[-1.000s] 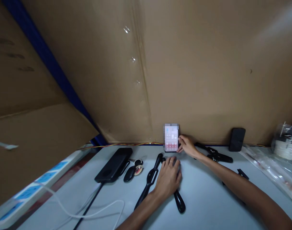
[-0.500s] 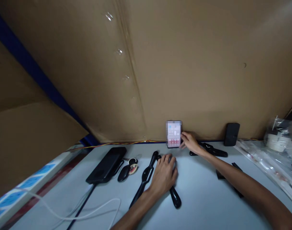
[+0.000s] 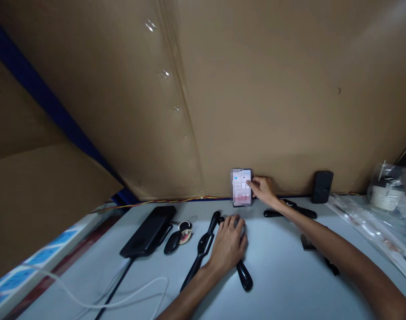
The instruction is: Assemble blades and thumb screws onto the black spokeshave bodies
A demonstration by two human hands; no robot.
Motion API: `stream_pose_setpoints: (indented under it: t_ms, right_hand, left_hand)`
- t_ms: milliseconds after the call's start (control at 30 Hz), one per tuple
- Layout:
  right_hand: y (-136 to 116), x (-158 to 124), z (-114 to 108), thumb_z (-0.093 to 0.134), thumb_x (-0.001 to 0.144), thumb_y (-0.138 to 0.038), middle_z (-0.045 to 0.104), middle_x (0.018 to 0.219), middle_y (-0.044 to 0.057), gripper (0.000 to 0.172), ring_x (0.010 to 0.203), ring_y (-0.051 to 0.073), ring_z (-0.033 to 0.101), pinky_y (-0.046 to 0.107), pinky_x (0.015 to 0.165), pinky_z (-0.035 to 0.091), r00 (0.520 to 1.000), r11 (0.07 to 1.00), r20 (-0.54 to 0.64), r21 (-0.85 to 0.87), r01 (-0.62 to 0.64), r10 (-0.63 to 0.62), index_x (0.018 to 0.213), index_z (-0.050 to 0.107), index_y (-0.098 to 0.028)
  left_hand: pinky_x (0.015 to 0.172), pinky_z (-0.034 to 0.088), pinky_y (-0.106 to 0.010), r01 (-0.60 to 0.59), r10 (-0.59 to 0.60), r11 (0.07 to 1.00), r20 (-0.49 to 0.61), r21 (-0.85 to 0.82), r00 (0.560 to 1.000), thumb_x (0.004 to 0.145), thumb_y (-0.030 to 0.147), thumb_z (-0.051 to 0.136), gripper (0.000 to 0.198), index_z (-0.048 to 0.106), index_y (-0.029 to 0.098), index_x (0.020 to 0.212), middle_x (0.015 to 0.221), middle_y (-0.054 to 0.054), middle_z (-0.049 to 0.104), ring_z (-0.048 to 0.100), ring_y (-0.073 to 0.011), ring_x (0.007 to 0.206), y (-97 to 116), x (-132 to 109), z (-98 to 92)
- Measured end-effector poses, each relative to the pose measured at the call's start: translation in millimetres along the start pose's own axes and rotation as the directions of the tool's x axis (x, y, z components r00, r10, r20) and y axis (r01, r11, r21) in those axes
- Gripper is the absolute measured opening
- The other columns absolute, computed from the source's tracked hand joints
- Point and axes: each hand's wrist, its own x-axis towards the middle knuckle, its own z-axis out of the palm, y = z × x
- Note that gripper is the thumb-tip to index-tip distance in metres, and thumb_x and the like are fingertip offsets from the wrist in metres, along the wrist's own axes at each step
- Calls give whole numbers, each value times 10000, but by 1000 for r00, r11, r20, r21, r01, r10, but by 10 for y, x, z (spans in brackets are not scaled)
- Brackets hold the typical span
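A lit smartphone leans upright against the cardboard wall. My right hand is at its right edge, with a fingertip on the screen and nothing held; its fingers are partly apart. On the table, my left hand is curled over the middle of a black spokeshave, hiding most of it; one handle sticks out below the palm. A second black spokeshave lies just left of that hand. Behind my right forearm lies another black two-handled tool, partly covered.
A black power bank with a cable and a key fob lie on the left. A dark phone leans on the wall. Plastic packaging and a bagged white container are at the right. A power strip runs along the left edge.
My right hand has shifted slightly up along the phone, and a fingertip now reaches onto the screen. The picture on the screen has changed a little. My left hand stays put.
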Motion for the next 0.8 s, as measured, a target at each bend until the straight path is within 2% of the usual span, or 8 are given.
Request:
stream_pose_setpoints:
  t_ms: [800]
  right_hand:
    - [56,12,5,682,1051,-400,721,1145,65,296,930,202,727,379,805,639,999,997,33,-67,36,-34,1221,685,-158]
  left_hand:
    - [1048,560,-538,-33,34,999,-32,35,999,1028,338,717,291,678,166,1259,1375,-114,649,640,-307,1255,-26,-3,56]
